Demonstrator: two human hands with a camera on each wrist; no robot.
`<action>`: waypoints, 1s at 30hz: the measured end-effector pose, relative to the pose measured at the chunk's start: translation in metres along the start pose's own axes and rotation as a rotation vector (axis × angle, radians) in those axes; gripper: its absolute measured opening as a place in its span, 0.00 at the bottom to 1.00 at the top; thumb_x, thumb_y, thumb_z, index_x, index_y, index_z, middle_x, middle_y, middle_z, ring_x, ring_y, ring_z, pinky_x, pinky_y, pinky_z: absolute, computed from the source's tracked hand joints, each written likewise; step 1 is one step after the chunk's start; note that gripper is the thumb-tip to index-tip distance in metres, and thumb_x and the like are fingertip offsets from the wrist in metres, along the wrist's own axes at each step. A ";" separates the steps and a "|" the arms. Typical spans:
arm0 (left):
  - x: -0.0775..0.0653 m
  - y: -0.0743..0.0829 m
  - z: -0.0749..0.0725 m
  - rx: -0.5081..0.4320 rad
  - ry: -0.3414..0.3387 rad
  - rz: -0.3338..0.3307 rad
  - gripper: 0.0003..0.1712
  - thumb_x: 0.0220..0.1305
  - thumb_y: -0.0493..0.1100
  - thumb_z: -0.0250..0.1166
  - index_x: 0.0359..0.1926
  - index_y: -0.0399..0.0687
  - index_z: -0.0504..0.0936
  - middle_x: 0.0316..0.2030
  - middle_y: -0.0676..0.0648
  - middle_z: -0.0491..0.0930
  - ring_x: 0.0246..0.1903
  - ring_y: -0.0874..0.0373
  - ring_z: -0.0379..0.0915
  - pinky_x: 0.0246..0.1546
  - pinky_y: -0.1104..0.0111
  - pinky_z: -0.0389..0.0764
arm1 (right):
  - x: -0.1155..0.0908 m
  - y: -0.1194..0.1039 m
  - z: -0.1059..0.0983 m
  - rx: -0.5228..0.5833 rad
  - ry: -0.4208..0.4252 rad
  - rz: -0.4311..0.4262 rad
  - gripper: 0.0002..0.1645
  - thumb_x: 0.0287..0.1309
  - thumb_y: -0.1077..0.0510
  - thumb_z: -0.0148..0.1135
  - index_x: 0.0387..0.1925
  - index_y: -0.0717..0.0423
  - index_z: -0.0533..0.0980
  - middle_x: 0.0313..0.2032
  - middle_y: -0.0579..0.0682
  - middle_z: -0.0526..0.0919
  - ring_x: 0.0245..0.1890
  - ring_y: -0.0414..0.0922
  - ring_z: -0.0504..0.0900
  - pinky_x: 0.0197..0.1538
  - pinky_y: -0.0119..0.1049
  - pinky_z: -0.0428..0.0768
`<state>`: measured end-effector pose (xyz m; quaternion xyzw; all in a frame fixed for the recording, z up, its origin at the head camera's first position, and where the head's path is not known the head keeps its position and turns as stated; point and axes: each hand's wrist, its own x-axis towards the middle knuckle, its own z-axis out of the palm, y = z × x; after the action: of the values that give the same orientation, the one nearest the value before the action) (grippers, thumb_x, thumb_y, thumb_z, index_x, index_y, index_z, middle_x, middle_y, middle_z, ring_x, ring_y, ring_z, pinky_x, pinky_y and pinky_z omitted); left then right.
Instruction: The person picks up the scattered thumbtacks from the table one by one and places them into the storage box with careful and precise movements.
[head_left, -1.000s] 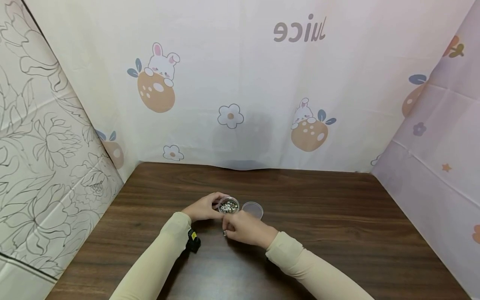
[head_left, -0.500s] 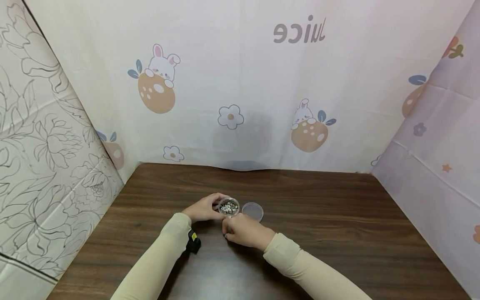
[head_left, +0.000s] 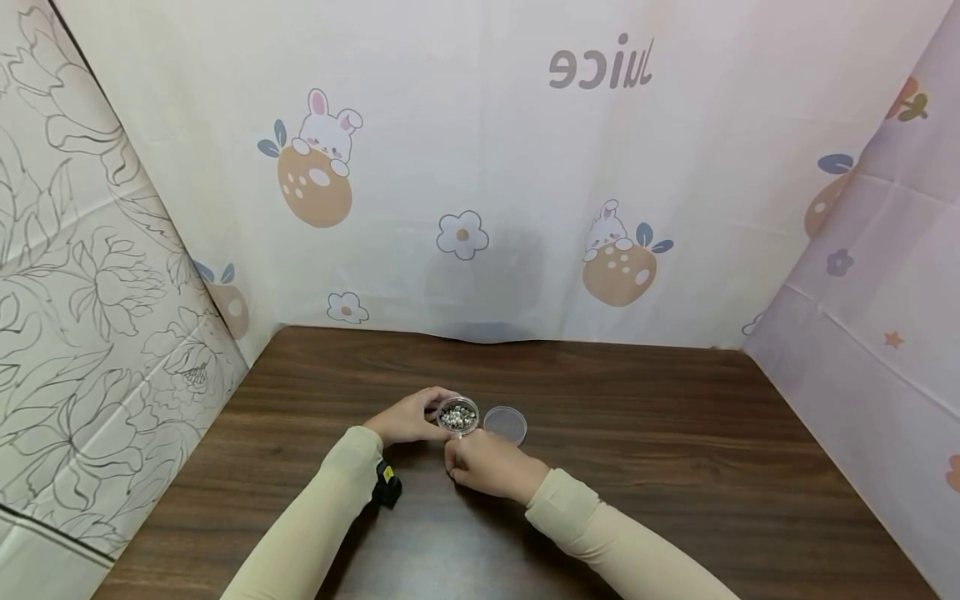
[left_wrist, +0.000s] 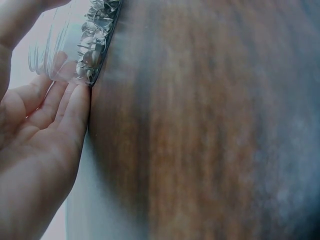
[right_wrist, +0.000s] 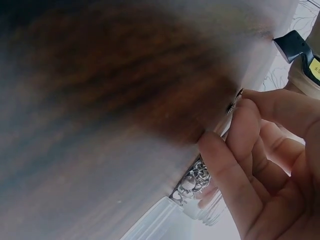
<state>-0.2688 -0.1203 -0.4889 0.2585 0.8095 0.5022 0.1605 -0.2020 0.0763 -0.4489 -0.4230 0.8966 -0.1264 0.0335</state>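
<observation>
My left hand [head_left: 411,417] holds a round clear plastic jar [head_left: 457,430] from its left side, thumb and fingers curved about the wall. Small shiny silver metal pieces [left_wrist: 95,42] lie heaped in the bottom of the jar, which stands upright on the table. Just in front of it, my right hand [head_left: 491,462] is low over the tabletop. In the right wrist view, its thumb and forefinger pinch a small dark, shiny metal piece [right_wrist: 233,105] right at the table surface; its exact kind cannot be made out. The head view hides this piece behind the fingers.
A clear round lid [head_left: 506,425] lies flat on the wooden table [head_left: 637,433], just right of the jar and behind the right hand. A black device [head_left: 387,483] with a yellow label is strapped at the left wrist. Printed curtains [head_left: 525,167] border the table.
My right hand has drawn slightly back and toward the table; the small silver piece seen at its fingertips a second ago is now hidden in the head view. The left hand keeps its hold.
</observation>
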 end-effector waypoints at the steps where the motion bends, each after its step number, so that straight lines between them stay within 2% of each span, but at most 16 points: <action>1: 0.000 0.000 0.000 0.001 0.000 0.005 0.36 0.51 0.46 0.71 0.61 0.55 0.67 0.57 0.50 0.71 0.54 0.61 0.67 0.60 0.57 0.69 | 0.000 0.000 0.000 0.005 0.000 0.000 0.05 0.54 0.58 0.63 0.25 0.45 0.78 0.24 0.35 0.77 0.21 0.29 0.70 0.24 0.23 0.73; 5: -0.001 0.005 0.000 -0.007 -0.002 0.019 0.35 0.53 0.42 0.70 0.62 0.49 0.67 0.58 0.45 0.70 0.56 0.56 0.66 0.61 0.54 0.67 | 0.000 0.002 -0.001 0.031 0.013 -0.017 0.05 0.56 0.59 0.61 0.27 0.47 0.77 0.24 0.36 0.77 0.19 0.28 0.69 0.23 0.22 0.72; 11: -0.008 0.025 -0.003 -0.024 -0.032 0.014 0.36 0.54 0.43 0.69 0.63 0.41 0.65 0.59 0.38 0.68 0.57 0.48 0.64 0.62 0.50 0.65 | 0.001 0.010 -0.001 0.091 0.063 -0.049 0.04 0.58 0.61 0.59 0.29 0.49 0.75 0.24 0.38 0.77 0.17 0.27 0.68 0.22 0.20 0.71; 18: -0.010 0.035 -0.006 0.013 -0.031 0.005 0.38 0.53 0.45 0.70 0.64 0.42 0.65 0.59 0.40 0.69 0.58 0.50 0.64 0.61 0.52 0.67 | 0.004 0.017 -0.011 0.128 0.164 -0.021 0.03 0.59 0.59 0.57 0.30 0.50 0.75 0.18 0.39 0.75 0.13 0.29 0.65 0.17 0.22 0.67; 23: -0.010 0.033 -0.006 0.015 -0.021 -0.016 0.40 0.51 0.48 0.72 0.63 0.46 0.65 0.58 0.45 0.70 0.56 0.54 0.66 0.59 0.53 0.69 | 0.006 0.023 -0.017 0.156 0.202 0.044 0.03 0.61 0.55 0.57 0.31 0.47 0.74 0.16 0.37 0.74 0.12 0.30 0.66 0.15 0.23 0.67; 30: -0.001 0.005 0.001 0.037 0.016 -0.061 0.41 0.47 0.51 0.74 0.62 0.56 0.66 0.58 0.50 0.69 0.55 0.58 0.65 0.58 0.52 0.70 | 0.008 0.031 -0.016 0.161 0.273 0.073 0.03 0.61 0.58 0.54 0.33 0.50 0.74 0.18 0.39 0.75 0.13 0.31 0.66 0.16 0.24 0.68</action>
<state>-0.2658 -0.1183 -0.4844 0.2328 0.8274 0.4839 0.1646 -0.2329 0.0917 -0.4412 -0.3648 0.8946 -0.2531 -0.0503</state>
